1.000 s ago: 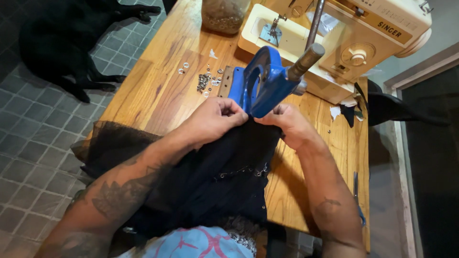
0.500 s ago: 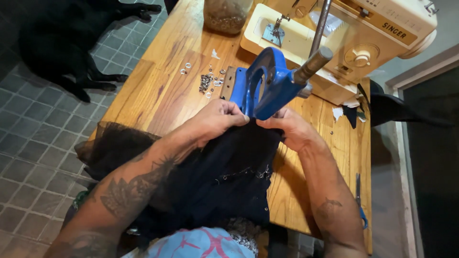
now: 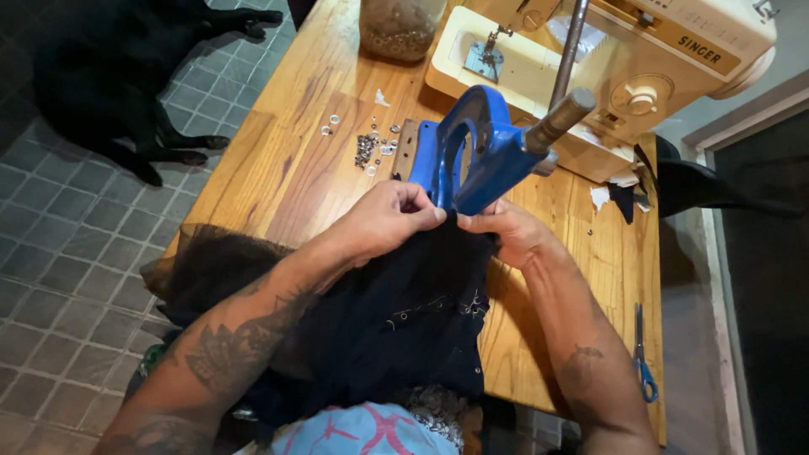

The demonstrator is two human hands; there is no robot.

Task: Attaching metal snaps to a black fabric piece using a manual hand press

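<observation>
Dark fabric (image 3: 404,312), pinched by left hand (image 3: 388,221), right hand (image 3: 510,234)

Left hand (image 3: 383,221) and right hand (image 3: 508,233) pinch dark fabric (image 3: 396,320) at base of blue press (image 3: 472,156) on tabletop (image 3: 278,160). Eyelets (image 3: 368,149) just left of press, sewing machine (image 3: 624,67) behind, scissors (image 3: 644,358) at right edge.

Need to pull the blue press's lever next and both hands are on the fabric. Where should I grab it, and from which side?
Take the grey cylindrical handle end of the blue press, probably with the right hand, which is nearer. It juts up and to the right, clear of the dark fabric, so come from the right and wrap around it. The left hand can hold the fabric.
</observation>
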